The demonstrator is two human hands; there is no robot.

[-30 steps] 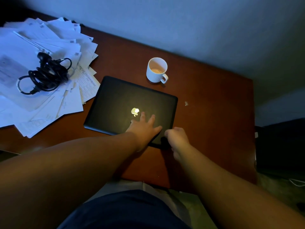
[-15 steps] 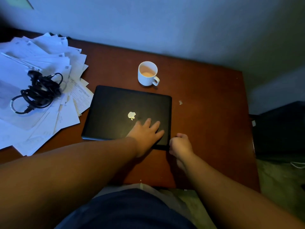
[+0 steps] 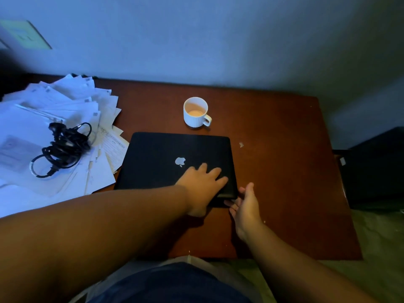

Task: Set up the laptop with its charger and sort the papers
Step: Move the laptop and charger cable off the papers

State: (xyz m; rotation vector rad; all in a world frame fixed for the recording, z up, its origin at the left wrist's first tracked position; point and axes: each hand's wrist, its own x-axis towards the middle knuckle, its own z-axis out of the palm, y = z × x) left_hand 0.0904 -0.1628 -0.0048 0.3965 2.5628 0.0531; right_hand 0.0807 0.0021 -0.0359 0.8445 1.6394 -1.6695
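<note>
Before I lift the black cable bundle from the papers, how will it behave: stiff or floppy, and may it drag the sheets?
The black cable bundle will probably be floppy: it lies in loose coils with a loop hanging out. It may unravel if lifted by one strand. The papers under it are loosely fanned, so a few sheets could slide with it.

I note a white ribbed mug (image 3: 196,113) holding pale liquid upright on the brown desk (image 3: 284,171), a small scrap (image 3: 241,144) nearby, and a dark unit (image 3: 376,169) alongside.
</note>
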